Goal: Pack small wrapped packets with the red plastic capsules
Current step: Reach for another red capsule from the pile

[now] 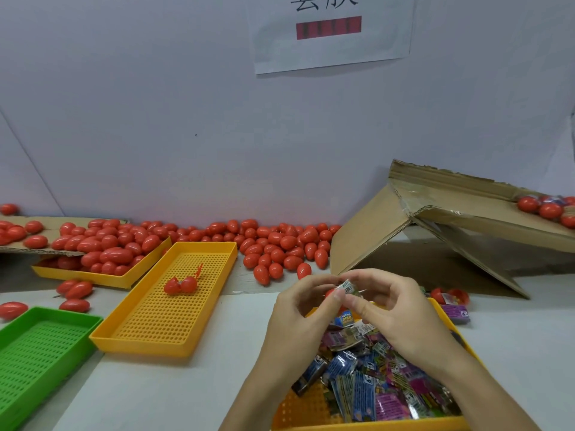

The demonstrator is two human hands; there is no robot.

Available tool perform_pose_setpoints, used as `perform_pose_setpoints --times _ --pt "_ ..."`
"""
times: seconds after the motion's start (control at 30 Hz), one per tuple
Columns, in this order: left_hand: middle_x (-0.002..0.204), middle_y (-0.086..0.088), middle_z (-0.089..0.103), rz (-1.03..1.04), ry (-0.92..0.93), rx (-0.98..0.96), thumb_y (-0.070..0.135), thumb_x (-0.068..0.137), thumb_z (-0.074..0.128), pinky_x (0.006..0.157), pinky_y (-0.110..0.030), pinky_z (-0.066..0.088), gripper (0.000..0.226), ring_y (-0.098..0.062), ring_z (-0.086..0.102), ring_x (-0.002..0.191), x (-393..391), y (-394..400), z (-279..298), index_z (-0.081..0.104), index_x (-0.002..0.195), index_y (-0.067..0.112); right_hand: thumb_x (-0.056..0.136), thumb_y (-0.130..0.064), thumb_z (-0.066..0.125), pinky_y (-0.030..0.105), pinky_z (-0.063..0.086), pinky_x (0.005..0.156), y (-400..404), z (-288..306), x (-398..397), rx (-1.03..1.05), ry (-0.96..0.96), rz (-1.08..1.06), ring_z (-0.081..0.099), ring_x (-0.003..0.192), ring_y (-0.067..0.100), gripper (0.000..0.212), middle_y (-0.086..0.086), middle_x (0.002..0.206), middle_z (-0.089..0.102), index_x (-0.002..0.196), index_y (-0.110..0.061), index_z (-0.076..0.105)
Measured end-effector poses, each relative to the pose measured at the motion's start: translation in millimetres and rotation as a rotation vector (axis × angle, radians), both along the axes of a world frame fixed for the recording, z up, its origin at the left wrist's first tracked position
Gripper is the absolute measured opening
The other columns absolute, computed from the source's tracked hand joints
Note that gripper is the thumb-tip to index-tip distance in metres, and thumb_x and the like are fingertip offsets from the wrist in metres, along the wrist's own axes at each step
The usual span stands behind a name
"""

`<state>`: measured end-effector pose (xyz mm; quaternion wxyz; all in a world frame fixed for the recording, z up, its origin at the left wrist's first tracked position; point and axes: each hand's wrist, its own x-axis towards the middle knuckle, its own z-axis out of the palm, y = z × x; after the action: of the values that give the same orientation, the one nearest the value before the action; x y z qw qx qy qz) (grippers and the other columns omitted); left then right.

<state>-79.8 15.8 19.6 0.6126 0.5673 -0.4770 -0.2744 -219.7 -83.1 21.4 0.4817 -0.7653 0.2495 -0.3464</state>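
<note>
1. Holding a packet (348, 287) between them, both hands hover over the far edge of the packet tray (314, 412).
2. Left hand (292, 309): thumb and forefinger pinch the packet's left end, and a bit of red, likely a capsule (330, 294), shows behind the fingers; how it is held I cannot tell.
3. Right hand (395, 309): fingertips pinch the packet's right end, so its long axis runs left to right between the two grips.
4. Judgement: the packet must be folded or turned end-on toward the left hand's capsule; the left hand is nearer.
5. Room: spare packets lie heaped just below, and an opened capsule rests in the yellow tray (174, 306) to the left, with bare table (186, 393) between.
6. A cardboard flap (373, 241) stands behind the hands; loose capsules crowd the far edge.
</note>
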Motion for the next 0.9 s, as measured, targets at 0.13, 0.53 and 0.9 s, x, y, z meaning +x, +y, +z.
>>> perform_pose_setpoints --times 0.13,0.53,0.9 --pt "0.093 -0.004 0.077 -0.008 0.142 0.001 0.034 0.084 0.07 0.082 -0.03 0.06 0.013 -0.021 0.073 0.094 1 -2 -2 0.076 0.095 0.029 0.074 -0.048 0.076 0.026 0.059 0.081 2 -2 3 -0.023 -0.045 -0.031 0.068 0.098 0.004 0.034 -0.017 0.102 0.07 0.106 -0.044 0.065" --pt "0.095 -0.01 0.076 0.049 0.341 0.002 0.035 0.082 0.071 0.085 -0.046 0.06 0.019 -0.028 0.073 0.095 1 -6 -6 0.078 0.091 0.019 0.072 -0.046 0.082 0.012 0.05 0.065 14 -6 12 -0.388 0.033 -0.185 0.061 0.096 0.003 0.036 -0.02 0.095 0.064 0.103 -0.04 0.064" --pt "0.1 -0.015 0.075 -0.009 0.314 0.075 0.034 0.077 0.08 0.09 -0.045 0.059 0.046 -0.028 0.073 0.097 2 -5 -5 0.07 0.116 0.012 0.072 -0.018 0.085 0.005 0.044 0.069 18 0 9 -0.446 -0.018 -0.128 0.056 0.097 -0.005 0.045 -0.021 0.108 0.059 0.114 -0.028 0.071"
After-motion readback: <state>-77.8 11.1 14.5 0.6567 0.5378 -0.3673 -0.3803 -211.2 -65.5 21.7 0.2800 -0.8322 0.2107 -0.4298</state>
